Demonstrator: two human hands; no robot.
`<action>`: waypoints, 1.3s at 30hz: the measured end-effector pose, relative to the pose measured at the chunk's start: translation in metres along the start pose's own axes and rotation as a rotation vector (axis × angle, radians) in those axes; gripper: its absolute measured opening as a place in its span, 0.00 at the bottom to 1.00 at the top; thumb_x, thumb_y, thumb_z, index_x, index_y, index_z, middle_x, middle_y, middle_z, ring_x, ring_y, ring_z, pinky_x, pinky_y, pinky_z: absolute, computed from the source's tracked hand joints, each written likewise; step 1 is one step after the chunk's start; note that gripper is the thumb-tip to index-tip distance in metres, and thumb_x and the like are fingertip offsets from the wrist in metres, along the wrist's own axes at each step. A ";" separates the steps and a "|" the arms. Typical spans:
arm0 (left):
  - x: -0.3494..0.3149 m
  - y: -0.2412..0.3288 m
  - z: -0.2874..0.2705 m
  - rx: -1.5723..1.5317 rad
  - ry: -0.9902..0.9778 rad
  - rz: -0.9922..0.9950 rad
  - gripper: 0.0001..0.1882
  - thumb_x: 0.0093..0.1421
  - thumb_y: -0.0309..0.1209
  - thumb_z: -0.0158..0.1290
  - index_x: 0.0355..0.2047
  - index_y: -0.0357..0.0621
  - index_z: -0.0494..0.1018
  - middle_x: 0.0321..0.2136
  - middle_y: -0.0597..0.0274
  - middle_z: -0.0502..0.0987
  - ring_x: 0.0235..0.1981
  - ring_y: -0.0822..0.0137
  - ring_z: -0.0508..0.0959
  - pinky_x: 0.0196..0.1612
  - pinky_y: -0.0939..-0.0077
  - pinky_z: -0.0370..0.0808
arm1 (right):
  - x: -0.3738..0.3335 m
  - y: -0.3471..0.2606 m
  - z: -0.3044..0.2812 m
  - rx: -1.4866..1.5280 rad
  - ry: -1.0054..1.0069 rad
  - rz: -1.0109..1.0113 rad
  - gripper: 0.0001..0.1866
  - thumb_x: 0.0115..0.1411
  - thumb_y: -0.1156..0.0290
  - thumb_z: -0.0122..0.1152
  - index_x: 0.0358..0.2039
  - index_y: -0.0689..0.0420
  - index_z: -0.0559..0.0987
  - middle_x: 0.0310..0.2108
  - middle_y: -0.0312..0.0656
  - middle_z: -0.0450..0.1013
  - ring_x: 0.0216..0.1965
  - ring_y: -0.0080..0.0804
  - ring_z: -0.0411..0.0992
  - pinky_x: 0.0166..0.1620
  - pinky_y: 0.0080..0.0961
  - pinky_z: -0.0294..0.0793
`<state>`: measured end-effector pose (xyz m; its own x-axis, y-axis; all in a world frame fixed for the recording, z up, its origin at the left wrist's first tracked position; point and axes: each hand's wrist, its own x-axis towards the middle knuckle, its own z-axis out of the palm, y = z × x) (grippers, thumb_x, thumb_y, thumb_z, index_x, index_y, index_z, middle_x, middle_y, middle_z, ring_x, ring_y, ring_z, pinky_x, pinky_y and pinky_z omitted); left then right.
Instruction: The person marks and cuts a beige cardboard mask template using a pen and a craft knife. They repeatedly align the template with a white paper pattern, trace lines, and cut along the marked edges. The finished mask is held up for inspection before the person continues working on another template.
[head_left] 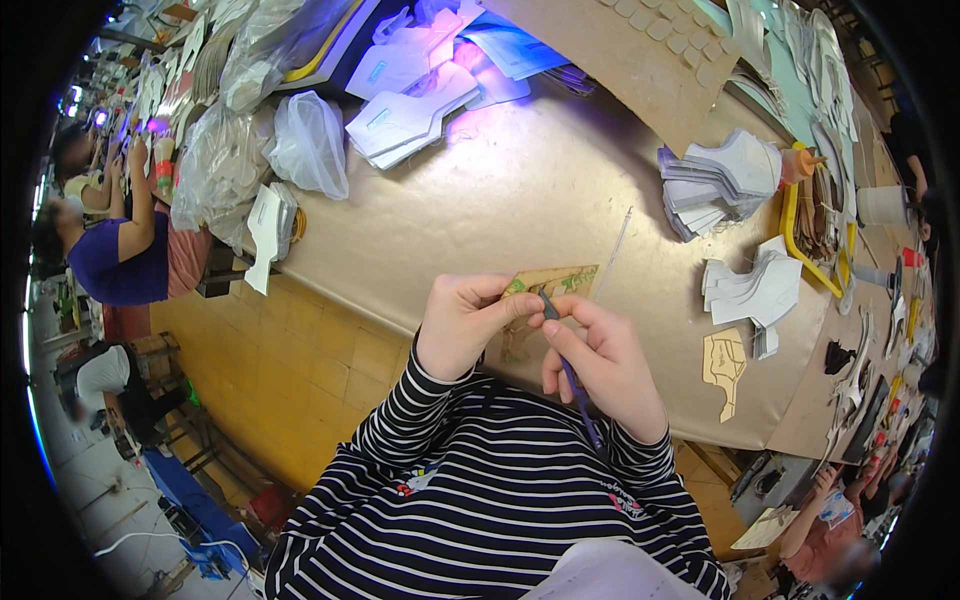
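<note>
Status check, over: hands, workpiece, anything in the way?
Left hand pinching flat tan piece with green marks. Right hand gripping purple tool, dark end close to piece. Pen-like stick just beyond; no visible obstruction.

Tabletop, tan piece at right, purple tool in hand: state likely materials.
Tabletop: probably vinyl sheeting, satin gold, with soft glare. Tan piece: likely card or thin board, matte, flat, crisp-edged. Purple tool: perhaps plastic or coated metal, by its colour; finish unclear.
</note>
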<state>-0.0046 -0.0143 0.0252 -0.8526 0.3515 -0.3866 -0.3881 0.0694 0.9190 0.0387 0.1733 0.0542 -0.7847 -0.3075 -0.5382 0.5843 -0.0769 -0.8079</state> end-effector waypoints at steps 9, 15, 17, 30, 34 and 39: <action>0.000 0.000 0.002 -0.064 0.028 0.017 0.08 0.62 0.27 0.62 0.35 0.32 0.84 0.25 0.64 0.83 0.27 0.81 0.76 0.31 0.86 0.72 | 0.007 0.002 -0.005 0.200 -0.085 0.057 0.13 0.72 0.67 0.50 0.49 0.63 0.74 0.17 0.43 0.74 0.12 0.20 0.67 0.19 0.13 0.62; -0.003 -0.002 0.007 -0.004 0.150 0.020 0.08 0.61 0.25 0.62 0.35 0.31 0.83 0.25 0.64 0.83 0.27 0.80 0.76 0.30 0.86 0.72 | 0.007 0.006 0.012 0.112 0.094 0.006 0.13 0.72 0.67 0.52 0.48 0.63 0.74 0.17 0.42 0.74 0.11 0.20 0.66 0.18 0.13 0.61; -0.004 -0.002 0.011 -0.034 0.186 0.060 0.07 0.61 0.25 0.62 0.36 0.30 0.83 0.25 0.64 0.83 0.27 0.80 0.76 0.30 0.86 0.72 | 0.006 0.006 0.016 0.112 0.123 -0.011 0.13 0.72 0.67 0.52 0.49 0.63 0.74 0.17 0.42 0.74 0.12 0.20 0.66 0.18 0.13 0.61; -0.009 0.009 0.031 -0.018 0.351 0.116 0.12 0.61 0.19 0.59 0.45 0.30 0.81 0.35 0.55 0.85 0.35 0.74 0.82 0.40 0.83 0.78 | 0.010 0.013 0.046 0.155 0.362 -0.184 0.12 0.73 0.69 0.48 0.50 0.64 0.71 0.17 0.40 0.74 0.14 0.19 0.68 0.19 0.16 0.64; -0.007 0.001 0.025 -0.083 0.261 0.105 0.10 0.63 0.22 0.59 0.43 0.30 0.81 0.32 0.61 0.84 0.32 0.77 0.79 0.36 0.84 0.76 | 0.008 0.007 0.030 0.299 0.190 -0.140 0.11 0.74 0.68 0.45 0.47 0.62 0.71 0.16 0.39 0.74 0.15 0.19 0.69 0.22 0.15 0.66; 0.004 -0.011 0.005 -0.110 0.029 -0.053 0.10 0.67 0.29 0.57 0.37 0.31 0.81 0.28 0.68 0.80 0.30 0.81 0.74 0.33 0.84 0.72 | 0.015 0.007 0.012 -0.026 0.075 -0.112 0.12 0.74 0.63 0.45 0.45 0.59 0.71 0.15 0.38 0.71 0.14 0.20 0.66 0.20 0.14 0.60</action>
<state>-0.0016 -0.0087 0.0140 -0.8391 0.3227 -0.4380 -0.4675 -0.0159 0.8838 0.0336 0.1568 0.0438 -0.8585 -0.2266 -0.4601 0.4875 -0.0818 -0.8693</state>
